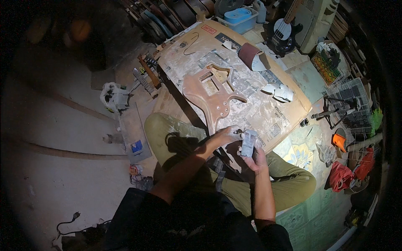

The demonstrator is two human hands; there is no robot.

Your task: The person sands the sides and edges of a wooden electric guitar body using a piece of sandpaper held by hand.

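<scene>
My right hand (257, 158) grips a grey, dust-covered rectangular block (248, 145) in front of my lap. My left hand (226, 136) is just left of the block's upper end, its powdered fingers curled; whatever is in them is too small to make out. Beyond my hands, a wooden electric guitar body (197, 94) with cut cavities and several holes lies flat on a dusty cardboard sheet (284, 113).
Sandpaper pieces (249, 54) lie on the cardboard. Tools (148, 73) sit left of it. At the back are hanging guitars (167, 14), a blue tub (236, 19) and a black bass (278, 35); right, a wire rack (347, 100) and red bags (341, 175).
</scene>
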